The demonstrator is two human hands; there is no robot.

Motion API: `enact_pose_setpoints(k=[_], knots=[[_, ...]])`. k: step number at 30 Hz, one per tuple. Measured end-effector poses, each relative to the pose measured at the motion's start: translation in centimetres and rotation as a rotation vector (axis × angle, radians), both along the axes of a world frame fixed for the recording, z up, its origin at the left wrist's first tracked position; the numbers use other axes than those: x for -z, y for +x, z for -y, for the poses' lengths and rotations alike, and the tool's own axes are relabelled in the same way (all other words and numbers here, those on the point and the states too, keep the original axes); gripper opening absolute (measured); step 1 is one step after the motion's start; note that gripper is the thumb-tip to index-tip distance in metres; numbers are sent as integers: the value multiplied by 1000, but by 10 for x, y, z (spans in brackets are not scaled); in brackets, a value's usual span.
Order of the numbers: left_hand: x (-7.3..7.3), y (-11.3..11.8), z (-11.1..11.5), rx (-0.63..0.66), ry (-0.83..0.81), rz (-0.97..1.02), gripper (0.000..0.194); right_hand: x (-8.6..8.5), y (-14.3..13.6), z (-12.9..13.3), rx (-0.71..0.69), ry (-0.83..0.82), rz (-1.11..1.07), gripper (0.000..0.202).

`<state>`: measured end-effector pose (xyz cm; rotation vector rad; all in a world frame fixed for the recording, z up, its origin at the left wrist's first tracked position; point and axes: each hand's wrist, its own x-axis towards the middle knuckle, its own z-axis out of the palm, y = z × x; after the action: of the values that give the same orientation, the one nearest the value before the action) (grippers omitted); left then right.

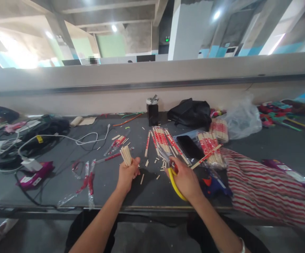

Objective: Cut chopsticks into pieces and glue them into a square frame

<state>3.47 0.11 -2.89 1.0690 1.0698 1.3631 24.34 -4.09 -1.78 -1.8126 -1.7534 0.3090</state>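
Note:
A bundle of pale wooden sticks (pixel 126 155) stands up out of my left hand (pixel 128 174), whose fingers are wrapped round it. My right hand (pixel 185 177) is closed on yellow-handled scissors (pixel 175 182); their blades point up and left, over chopsticks in red-and-white wrappers (pixel 161 138) fanned out on the dark table. Short cut stick pieces (pixel 147 163) lie scattered between my hands. Left of my left hand are torn clear wrappers with red print (pixel 90 179).
A black phone (pixel 190 147) and packed chopstick bundles (pixel 211 149) lie right of centre, near a striped cloth (pixel 265 188). At the back are a black container (pixel 152 114) and black bag (pixel 190 112). Cables and a purple packet (pixel 35 177) are left.

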Motion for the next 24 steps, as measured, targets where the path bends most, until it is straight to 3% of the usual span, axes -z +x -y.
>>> enact_pose_setpoints(k=[6, 16, 24], knots=[[9, 1, 3, 17, 44, -83, 44, 11, 1, 3, -76, 67, -34, 44], [6, 3, 4, 48, -19, -271, 49, -2, -1, 15, -159, 174, -144, 44], [2, 6, 6, 36, -52, -243, 43, -24, -8, 11, -372, 333, -69, 48]])
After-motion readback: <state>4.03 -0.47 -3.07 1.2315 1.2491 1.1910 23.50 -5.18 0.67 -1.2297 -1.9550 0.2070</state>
